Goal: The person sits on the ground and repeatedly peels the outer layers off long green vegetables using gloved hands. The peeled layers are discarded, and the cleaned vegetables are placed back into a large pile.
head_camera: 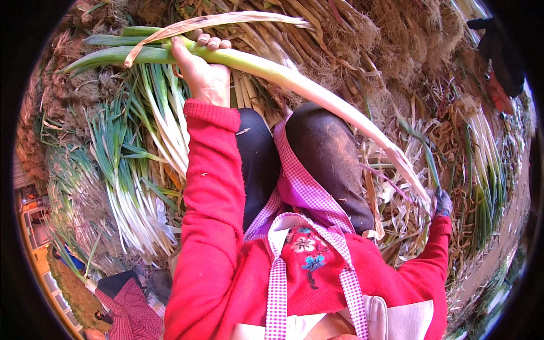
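My left hand [204, 70], bare, is closed round the upper part of a long green onion stalk [289, 80], where its green leaves fan out. A dry brown leaf [221, 19] hangs loose beside that grip. The pale stalk arcs over my knees to the lower right. At its thin, frayed end is my right hand [443, 203], in a dark glove; its fingers are small in view, and whether they grip the stalk cannot be told. A green leaf [429, 159] also reaches that hand.
Bundles of trimmed green onions [127, 204] lie at the left, another bundle [484, 170] at the right. Untrimmed stalks with matted roots [340, 38] are heaped ahead. Peeled skins [395, 191] litter the ground beside my knee. A person in a checked garment [134, 308] is at the lower left.
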### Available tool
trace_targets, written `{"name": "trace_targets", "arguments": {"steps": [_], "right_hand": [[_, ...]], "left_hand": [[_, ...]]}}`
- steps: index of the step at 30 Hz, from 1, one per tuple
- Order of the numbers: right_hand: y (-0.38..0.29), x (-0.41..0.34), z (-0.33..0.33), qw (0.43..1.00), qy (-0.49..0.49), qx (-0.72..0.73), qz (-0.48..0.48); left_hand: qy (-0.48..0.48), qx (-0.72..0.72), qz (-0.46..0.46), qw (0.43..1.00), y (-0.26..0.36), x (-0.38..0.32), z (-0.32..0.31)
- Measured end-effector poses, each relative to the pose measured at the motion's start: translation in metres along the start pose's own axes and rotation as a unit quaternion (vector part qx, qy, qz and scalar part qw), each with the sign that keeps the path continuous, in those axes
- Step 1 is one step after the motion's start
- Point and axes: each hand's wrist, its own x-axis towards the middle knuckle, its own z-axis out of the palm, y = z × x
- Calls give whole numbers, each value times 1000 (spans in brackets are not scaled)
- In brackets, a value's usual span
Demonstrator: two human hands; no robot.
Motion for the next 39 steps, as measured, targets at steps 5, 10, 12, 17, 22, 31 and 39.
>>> {"name": "trace_targets", "arguments": {"steps": [5,10,12,17,22,31,39], "right_hand": [[-141,-55,-42,852,218,143,-454],[-357,-173,-62,727,168,257,-615],[-390,-202,-74,745,123,257,-602],[-408,-199,-96,700,-268,311,-584],[-390,-197,-97,399,-694,440,-408],[-383,-207,-95,679,-363,441,-461],[-377,-191,-101,688,-328,357,-540]], "left_hand": [[-31,15,-12,999,-20,-17,17],[-81,15,10,997,-31,-48,43],[-31,6,1,1000,-24,-57,49],[-284,-92,-56,953,-6,-62,54],[-417,-237,-157,863,-8,-45,56],[-136,-127,-203,961,-21,-53,46],[-97,-69,-173,978,-47,-71,38]]}}
